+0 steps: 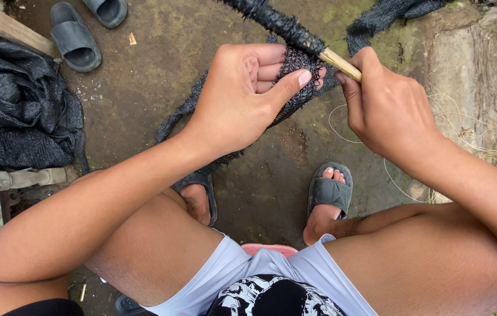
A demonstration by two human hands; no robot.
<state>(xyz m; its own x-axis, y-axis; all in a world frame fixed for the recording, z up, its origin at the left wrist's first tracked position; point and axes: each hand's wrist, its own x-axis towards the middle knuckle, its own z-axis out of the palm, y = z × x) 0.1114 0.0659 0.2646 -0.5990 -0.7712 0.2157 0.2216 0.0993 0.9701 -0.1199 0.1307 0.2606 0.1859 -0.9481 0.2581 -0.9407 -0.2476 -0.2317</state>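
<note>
Two bare hands work close together above a damp, mossy floor [143, 76]; the left hand [240, 93] has its grip closed on a strip of black mesh netting [295, 61], fingers curled under the cloth and thumb pressed along its top; the right hand [386, 108] has its grip closed round the bare pale end of a wooden stick [339, 63], fingertips pinching it from the right. The stick's long axis runs on a slant, from the bare end by the right hand up and leftward to the top edge of the view; most of its length is wound tight in the same black netting [278, 23]. A loose tail of the mesh hangs from the left hand down toward the person's left foot. Both feet wear grey slide sandals [329, 190] flat on the floor; a second pair of grey sandals [76, 38] lies at the upper left, well apart. A heap of black netting [17, 111] sits at the left edge; thin pale line [482, 152] lies tangled on the stone at the right.
</note>
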